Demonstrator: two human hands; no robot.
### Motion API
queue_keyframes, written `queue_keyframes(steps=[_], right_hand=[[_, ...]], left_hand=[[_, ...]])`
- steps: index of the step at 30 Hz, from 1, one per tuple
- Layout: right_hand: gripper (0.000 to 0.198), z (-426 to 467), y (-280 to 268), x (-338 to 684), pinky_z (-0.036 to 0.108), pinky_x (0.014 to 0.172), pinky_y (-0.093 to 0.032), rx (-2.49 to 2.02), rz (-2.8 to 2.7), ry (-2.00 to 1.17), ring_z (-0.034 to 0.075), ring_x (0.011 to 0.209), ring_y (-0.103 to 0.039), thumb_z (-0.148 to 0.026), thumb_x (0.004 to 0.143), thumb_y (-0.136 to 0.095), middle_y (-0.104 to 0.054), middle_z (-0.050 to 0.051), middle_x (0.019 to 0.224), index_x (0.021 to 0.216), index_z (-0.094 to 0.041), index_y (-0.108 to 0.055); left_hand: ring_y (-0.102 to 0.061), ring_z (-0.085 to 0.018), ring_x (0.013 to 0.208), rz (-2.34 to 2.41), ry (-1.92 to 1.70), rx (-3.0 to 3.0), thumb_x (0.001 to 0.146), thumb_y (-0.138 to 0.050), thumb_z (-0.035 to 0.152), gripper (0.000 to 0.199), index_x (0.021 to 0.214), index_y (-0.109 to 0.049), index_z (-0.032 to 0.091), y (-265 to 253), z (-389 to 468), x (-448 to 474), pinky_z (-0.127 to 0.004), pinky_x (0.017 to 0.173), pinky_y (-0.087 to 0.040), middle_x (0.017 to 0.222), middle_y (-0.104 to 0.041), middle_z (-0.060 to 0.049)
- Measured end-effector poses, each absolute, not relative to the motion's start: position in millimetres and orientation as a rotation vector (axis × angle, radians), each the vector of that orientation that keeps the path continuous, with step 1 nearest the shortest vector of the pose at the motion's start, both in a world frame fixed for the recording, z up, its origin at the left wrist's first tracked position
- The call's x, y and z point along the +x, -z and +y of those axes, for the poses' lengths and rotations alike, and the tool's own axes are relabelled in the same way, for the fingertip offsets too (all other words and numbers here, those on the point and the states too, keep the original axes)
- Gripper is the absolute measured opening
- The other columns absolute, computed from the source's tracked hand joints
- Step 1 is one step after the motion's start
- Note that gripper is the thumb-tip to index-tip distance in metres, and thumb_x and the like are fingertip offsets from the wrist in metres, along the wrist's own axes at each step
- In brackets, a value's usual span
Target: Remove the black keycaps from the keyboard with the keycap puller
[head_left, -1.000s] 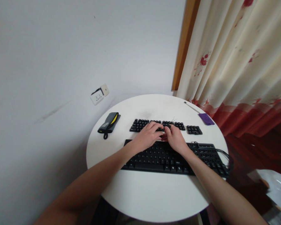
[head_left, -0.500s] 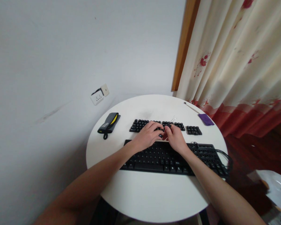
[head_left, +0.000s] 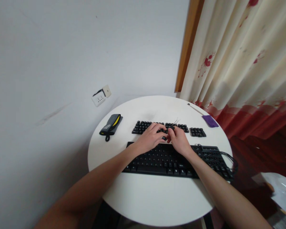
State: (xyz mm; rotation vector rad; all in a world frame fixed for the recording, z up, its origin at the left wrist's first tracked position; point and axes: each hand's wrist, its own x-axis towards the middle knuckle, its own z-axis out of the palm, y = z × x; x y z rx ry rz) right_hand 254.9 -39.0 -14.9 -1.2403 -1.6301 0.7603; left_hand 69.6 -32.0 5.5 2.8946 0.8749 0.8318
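My left hand (head_left: 153, 136) is held palm down with bent fingers above rows of loose black keycaps (head_left: 143, 126). Its thumb and fingertips close around a small dark keycap (head_left: 164, 138). Facing it, my right hand (head_left: 179, 140) pinches a black piece (head_left: 172, 128) that looks like a keycap, between thumb and fingers. The two sets of fingertips almost meet. Below both wrists lies a black keyboard (head_left: 152, 160), with many of its keys off and small stems showing. A thin wire keycap puller (head_left: 176, 121) rests behind the right hand, among the keycaps.
A grey and black pouch (head_left: 111, 125) with a yellow stripe lies on the left of the round white table (head_left: 157, 197). On the right are a toothbrush (head_left: 195, 109), a purple cloth (head_left: 210, 121), a keycap block (head_left: 198, 132) and the coiled keyboard cable (head_left: 233, 160).
Both hands stay in nearly the same place, with only slight finger movement. The view has shifted a little; the objects on the table lie as before.
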Motion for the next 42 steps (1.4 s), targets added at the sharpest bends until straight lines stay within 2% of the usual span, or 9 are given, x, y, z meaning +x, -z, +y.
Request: queue_keyframes(steps=[8,14,20,26,33,42], right_hand=[[0.031,-39,12,255,0.025,0.05,-0.044,-1.262,-1.618,-0.765,0.015,0.046,-0.058,-0.034,0.097,-0.043,-0.062,0.001,0.053,0.071,-0.02,-0.053],[0.034,-35,9,260,0.027,0.054,-0.047,-1.294,-1.467,-0.706,0.016,0.049,-0.061,-0.038,0.097,-0.042,-0.071,0.006,0.064,0.073,-0.018,-0.055],[0.034,-37,5,263,0.029,0.058,-0.047,-1.315,-1.398,-0.606,0.017,0.053,-0.062,-0.037,0.097,-0.043,-0.072,0.008,0.068,0.073,-0.018,-0.059],[0.036,-36,5,263,0.029,0.06,-0.048,-1.315,-1.424,-0.619,0.018,0.053,-0.063,-0.037,0.097,-0.043,-0.073,0.008,0.068,0.072,-0.017,-0.06],[0.036,-36,3,263,0.028,0.059,-0.047,-1.299,-1.415,-0.641,0.017,0.053,-0.062,-0.038,0.096,-0.044,-0.073,0.009,0.067,0.071,-0.017,-0.06],[0.035,-37,1,262,0.028,0.059,-0.047,-1.295,-1.415,-0.656,0.017,0.052,-0.061,-0.037,0.096,-0.045,-0.072,0.008,0.066,0.074,-0.016,-0.061]], left_hand=[[-0.049,-0.023,0.111,0.833,-0.923,2.839,0.092,-0.062,0.025,0.012,0.102,-0.068,0.021,-7,-33,70,-0.042,0.101,-0.043,0.114,-0.059,-0.007],[-0.049,-0.023,0.109,1.026,-1.172,2.635,0.085,-0.071,0.031,0.014,0.098,-0.071,0.024,4,-18,66,-0.041,0.098,-0.045,0.112,-0.058,-0.006],[-0.046,-0.025,0.113,1.176,-0.874,2.685,0.076,-0.081,0.029,0.012,0.086,-0.076,0.025,21,-7,65,-0.045,0.102,-0.041,0.117,-0.055,-0.004],[-0.046,-0.026,0.114,1.267,-0.686,2.687,0.075,-0.081,0.03,0.012,0.086,-0.077,0.025,25,-7,68,-0.046,0.1,-0.041,0.117,-0.055,-0.004],[-0.044,-0.028,0.115,1.346,-0.74,2.663,0.071,-0.084,0.031,0.036,0.104,-0.071,0.027,28,-5,65,-0.047,0.097,-0.04,0.121,-0.052,-0.005],[-0.043,-0.029,0.115,1.517,-0.774,2.624,0.071,-0.082,0.03,0.049,0.116,-0.063,0.027,28,-5,67,-0.046,0.096,-0.039,0.124,-0.049,-0.005]])
